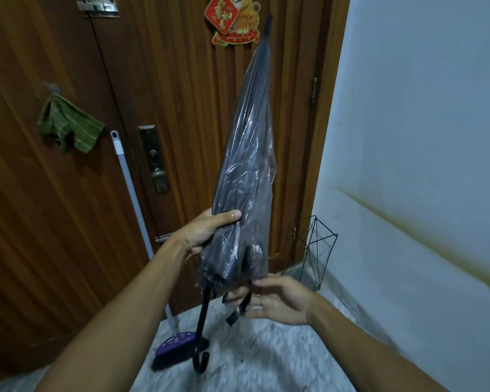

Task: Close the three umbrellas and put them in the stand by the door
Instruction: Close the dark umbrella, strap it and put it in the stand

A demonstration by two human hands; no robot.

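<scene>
Umbrella [245,154] folded, tip up; left hand [207,232] fingers wrap the canopy to bunch it, right hand [277,302] fingers spread at its hem; stand [316,250] beyond right fingers.

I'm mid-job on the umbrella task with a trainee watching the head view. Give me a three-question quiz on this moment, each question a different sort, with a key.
1. True or false: the umbrella is folded shut, its tip pointing up toward the door.
2. Which hand grips the folded canopy? A) left hand B) right hand C) neither
3. Fill in: the wire stand sits on the floor between the door and the ____.

Key:
1. True.
2. A; the right hand's fingers are at the strap by the canopy's lower edge, too blurred to tell its grip.
3. Wall.
</scene>
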